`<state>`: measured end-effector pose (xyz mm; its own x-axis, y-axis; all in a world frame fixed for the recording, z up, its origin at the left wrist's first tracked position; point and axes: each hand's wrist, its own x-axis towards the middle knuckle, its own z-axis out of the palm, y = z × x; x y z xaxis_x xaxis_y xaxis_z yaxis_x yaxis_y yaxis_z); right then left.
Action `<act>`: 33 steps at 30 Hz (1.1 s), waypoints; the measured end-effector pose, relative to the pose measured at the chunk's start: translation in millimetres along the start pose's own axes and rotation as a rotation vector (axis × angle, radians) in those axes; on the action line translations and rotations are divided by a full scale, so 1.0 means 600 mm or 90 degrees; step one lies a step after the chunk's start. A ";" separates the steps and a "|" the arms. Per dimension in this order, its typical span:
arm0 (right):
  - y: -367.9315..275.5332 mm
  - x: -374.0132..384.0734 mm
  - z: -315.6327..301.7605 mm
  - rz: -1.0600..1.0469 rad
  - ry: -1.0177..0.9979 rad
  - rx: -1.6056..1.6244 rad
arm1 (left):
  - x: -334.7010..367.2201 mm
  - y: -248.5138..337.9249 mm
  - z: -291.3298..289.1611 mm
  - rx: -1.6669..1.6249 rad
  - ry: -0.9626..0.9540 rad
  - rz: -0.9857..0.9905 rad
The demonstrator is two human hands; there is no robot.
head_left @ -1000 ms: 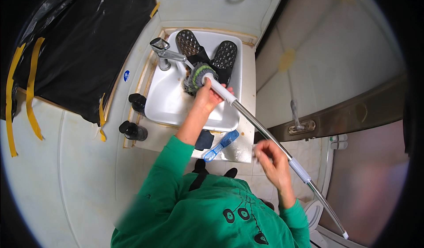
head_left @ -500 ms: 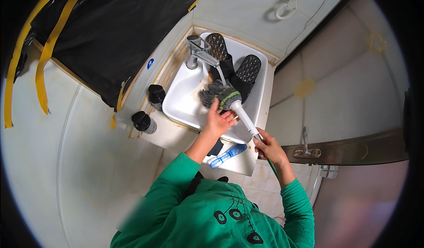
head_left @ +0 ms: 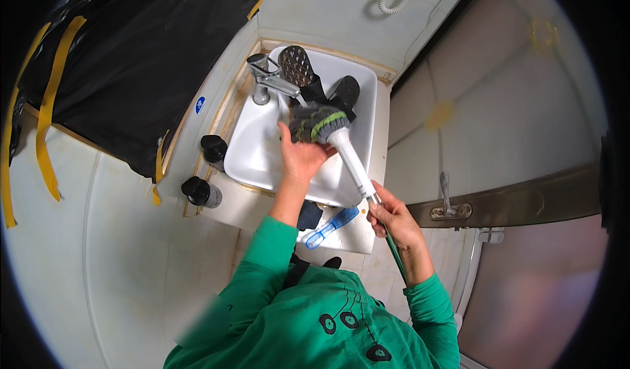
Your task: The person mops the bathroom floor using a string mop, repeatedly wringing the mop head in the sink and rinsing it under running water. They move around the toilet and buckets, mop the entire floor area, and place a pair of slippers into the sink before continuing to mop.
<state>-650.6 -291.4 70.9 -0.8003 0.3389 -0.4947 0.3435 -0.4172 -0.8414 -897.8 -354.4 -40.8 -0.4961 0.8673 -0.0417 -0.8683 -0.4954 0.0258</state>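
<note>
A mop with a grey string head (head_left: 311,125), a green band and a white sleeve is tilted over the white sink (head_left: 252,162). My right hand (head_left: 397,224) is closed around its thin handle, just below the sleeve. Under the strings, my left hand (head_left: 304,159) is spread with its thumb out to the left, seemingly touching them; its other fingers are partly hidden. Water appears to run from the chrome faucet (head_left: 275,83) onto the mop head. Behind it in the sink lie a black slipper (head_left: 296,67) and another black slipper (head_left: 345,94), partly covered.
Two dark bottles, one by the sink (head_left: 214,150) and one nearer me (head_left: 201,192), stand on the left ledge. A blue brush (head_left: 333,227) and a dark cloth-like item (head_left: 309,215) lie at the counter's front. At right is a door with a metal handle (head_left: 449,201).
The mop head has turned and lifted slightly in the sink, with my left hand moving further under its strings. My right hand keeps its hold. The whole view has shifted a little.
</note>
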 end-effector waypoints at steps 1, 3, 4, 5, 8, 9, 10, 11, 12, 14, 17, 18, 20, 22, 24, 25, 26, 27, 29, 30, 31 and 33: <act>0.002 0.003 0.000 0.002 0.015 0.000 | 0.012 0.004 -0.004 0.020 -0.028 -0.014; 0.008 0.013 0.000 -0.018 0.010 0.022 | 0.029 0.004 -0.019 0.051 0.181 0.018; 0.017 0.019 0.003 -0.008 0.015 0.008 | 0.036 0.005 -0.028 0.075 0.274 0.024; 0.028 0.023 0.008 0.023 0.024 0.004 | 0.044 0.005 -0.037 0.091 0.380 0.021; 0.065 0.037 0.018 0.129 0.034 -0.007 | 0.060 0.013 -0.066 0.045 0.148 0.072; 0.073 0.040 0.017 0.131 0.025 -0.005 | 0.063 0.018 -0.073 0.017 0.178 0.059; 0.079 0.041 0.014 0.101 -0.001 0.002 | 0.066 0.020 -0.080 0.025 0.158 0.060; 0.083 0.042 0.012 0.100 0.005 0.000 | 0.070 0.025 -0.084 0.044 0.153 0.042; 0.087 0.041 0.011 0.095 -0.010 0.009 | 0.075 0.033 -0.087 0.062 0.148 0.020; 0.088 0.038 0.011 0.097 -0.010 0.025 | 0.084 0.042 -0.089 0.118 0.143 -0.016; 0.087 0.033 0.017 0.112 -0.035 0.116 | 0.102 0.056 -0.080 0.116 0.160 -0.065; 0.087 0.035 0.021 0.120 -0.036 0.139 | 0.107 0.059 -0.076 0.139 0.176 -0.074; 0.089 0.039 0.028 0.123 -0.039 0.189 | 0.108 0.065 -0.069 0.231 0.263 -0.003; 0.098 0.046 0.037 0.128 -0.051 0.235 | 0.108 0.079 -0.063 0.413 0.270 0.121; 0.109 0.059 0.041 0.115 -0.078 0.267 | 0.108 0.094 -0.063 0.663 0.213 0.208; 0.114 0.067 0.043 0.121 -0.077 0.276 | 0.116 0.104 -0.062 0.799 0.249 0.189; 0.120 0.074 0.044 0.104 -0.072 0.278 | 0.126 0.118 -0.060 0.901 0.227 0.157; 0.126 0.081 0.046 0.092 -0.069 0.279 | 0.137 0.127 -0.062 1.022 0.195 0.146; 0.136 0.099 0.055 0.106 -0.013 0.243 | 0.160 0.152 -0.065 1.221 0.205 0.016; 0.141 0.106 0.059 0.105 0.001 0.229 | 0.165 0.153 -0.076 1.371 0.209 0.053; 0.146 0.111 0.060 0.100 0.008 0.206 | 0.170 0.157 -0.084 1.505 0.260 0.101; 0.156 0.115 0.060 0.069 0.005 0.211 | 0.173 0.162 -0.099 1.564 0.118 0.156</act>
<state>-691.7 -337.4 -34.2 -0.7636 0.2839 -0.5800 0.2467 -0.7018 -0.6683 -1033.7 -315.7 -102.2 -0.6508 0.7535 0.0937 0.6396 0.4775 0.6024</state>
